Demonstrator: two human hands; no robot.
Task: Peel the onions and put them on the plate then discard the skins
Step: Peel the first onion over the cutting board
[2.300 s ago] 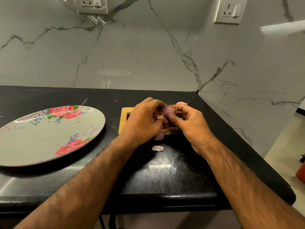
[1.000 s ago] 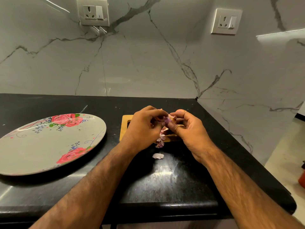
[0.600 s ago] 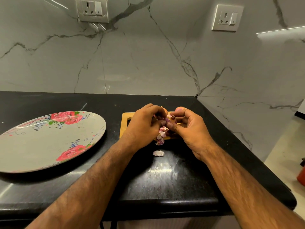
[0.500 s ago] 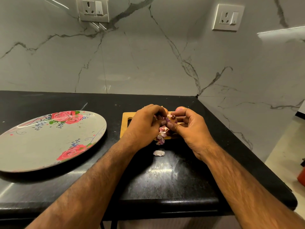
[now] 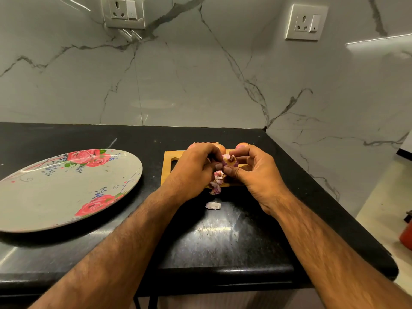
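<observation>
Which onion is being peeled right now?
The small purple onion pinched between the left hand and right hand, skin strips hanging below. The other onions sit brown-skinned on the wooden board behind the hands.

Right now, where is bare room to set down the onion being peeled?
The plate is bare. Counter is free between plate and cutting board, and nearer than the fallen skin. The board is crowded: left hand, right hand, onions.

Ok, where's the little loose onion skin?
The skin piece lies on the black counter, just below the wooden board in the head view, right of the plate.
</observation>
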